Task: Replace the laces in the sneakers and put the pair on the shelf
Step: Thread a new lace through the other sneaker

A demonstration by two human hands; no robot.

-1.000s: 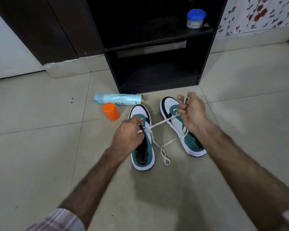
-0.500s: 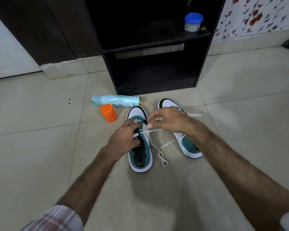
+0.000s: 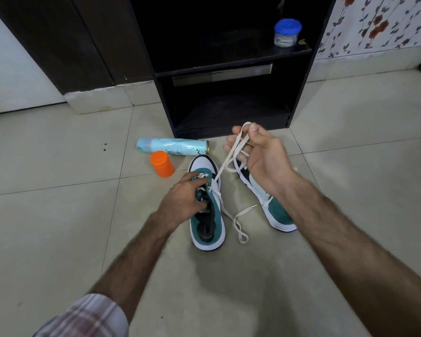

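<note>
My left hand (image 3: pixel 184 198) rests on the left sneaker (image 3: pixel 208 215), which stands on the tiled floor (image 3: pixel 58 215) with its toe pointing toward the shelf unit (image 3: pixel 229 69). The fingers are curled over the tongue and upper eyelet area, gripping the shoe there.

My right hand (image 3: pixel 258 154) is raised above the toe of the right sneaker (image 3: pixel 270 203), palm turned toward me. Its fingers are narrowly closed, with the white lace (image 3: pixel 226 164) pinched between thumb and fingertips near the top of the hand. From that pinch the lace runs down and to the left, taut, to the upper eyelets of the left sneaker, just beside my left fingertips. The remaining lace lies slack on the floor between the two sneakers, forming a loop near the heel of the left one, with one free tip close to the right sneaker.

The right sneaker lies just beside the left, angled outward, partly hidden by my right wrist.

A light-blue spray can (image 3: pixel 173 146) lies on its side ahead of the left sneaker's toe. An orange cap (image 3: pixel 161 164) stands near it. A blue-lidded jar (image 3: pixel 287 32) sits on the upper shelf.
</note>
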